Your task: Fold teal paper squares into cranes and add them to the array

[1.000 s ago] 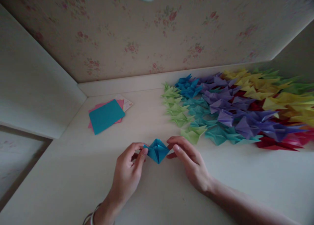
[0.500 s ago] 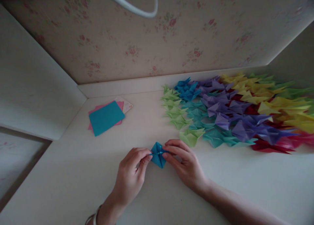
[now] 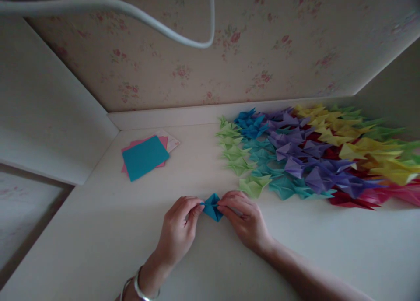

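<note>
A small folded blue origami crane is held between my two hands, low over the white tabletop. Its diamond-shaped body faces up at me. My left hand pinches the crane's left point between thumb and fingers. On the opposite side, my right hand pinches the right point the same way; the fingertips hide that end. Just beyond my right hand lies a light green paper crane, the nearest one of a large group.
Rows of folded paper cranes in purple, yellow, teal, red and green cover the right side. At the left lies a stack of blue paper over pink sheets. A white cable hangs before the flowered wall.
The view has tilted up slightly, so more of the cable shows. Both hands keep their pinch on the blue crane, whose body looks a little flatter and smaller.
</note>
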The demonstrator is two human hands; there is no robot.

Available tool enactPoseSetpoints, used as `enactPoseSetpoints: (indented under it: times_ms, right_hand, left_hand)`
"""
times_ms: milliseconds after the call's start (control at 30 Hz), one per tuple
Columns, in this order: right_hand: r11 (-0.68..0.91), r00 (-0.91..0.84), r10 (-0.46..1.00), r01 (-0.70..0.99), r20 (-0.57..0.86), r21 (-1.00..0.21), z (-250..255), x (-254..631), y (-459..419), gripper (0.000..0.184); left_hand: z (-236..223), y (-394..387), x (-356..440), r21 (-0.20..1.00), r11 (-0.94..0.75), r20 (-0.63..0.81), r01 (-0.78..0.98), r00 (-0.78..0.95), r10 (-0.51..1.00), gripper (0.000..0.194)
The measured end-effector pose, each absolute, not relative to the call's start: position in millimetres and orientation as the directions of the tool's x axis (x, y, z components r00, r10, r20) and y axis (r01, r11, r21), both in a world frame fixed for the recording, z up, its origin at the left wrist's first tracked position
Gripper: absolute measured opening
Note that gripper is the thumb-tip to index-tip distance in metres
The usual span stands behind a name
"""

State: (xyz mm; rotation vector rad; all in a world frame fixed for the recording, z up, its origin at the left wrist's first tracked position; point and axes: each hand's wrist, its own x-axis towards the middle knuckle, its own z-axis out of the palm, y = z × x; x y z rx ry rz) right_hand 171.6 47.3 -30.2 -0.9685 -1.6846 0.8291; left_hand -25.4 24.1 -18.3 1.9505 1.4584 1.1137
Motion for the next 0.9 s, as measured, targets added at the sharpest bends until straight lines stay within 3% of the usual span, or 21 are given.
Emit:
enactPoseSetpoints:
  times_ms: [167, 400, 633, 800, 900]
  right_hand:
    - [0.242, -0.065, 0.970, 0.152, 0.234, -0.958, -40, 172, 44, 0.012]
    - [0.279, 0.084, 0.954, 0.107, 0.288, -0.954, -49, 173, 44, 0.009]
    - [0.419, -0.021, 0.906, 0.169, 0.422, -0.892, -35, 181, 44, 0.019]
    - [0.298, -0.153, 0.949, 0.139, 0.277, -0.944, -30, 184, 32, 0.031]
    - [0.298, -0.116, 0.952, 0.140, 0.283, -0.944, -33, 181, 31, 0.031]
  left_hand:
    - [-22, 23, -25, 0.790, -0.245, 0.261, 0.562, 0.054, 0.964, 0.009]
    - [-21, 25, -25, 0.867, -0.139, 0.172, 0.479, -0.026, 0.985, 0.013]
    - [-26, 24, -19, 0.958, -0.094, 0.100, 0.272, -0.008, 0.995, 0.016]
    - [-28, 23, -13, 0.949, -0.084, 0.087, 0.304, 0.002, 0.996, 0.016]
    - [-28, 23, -12, 0.950, -0.094, 0.114, 0.298, -0.049, 0.992, 0.015]
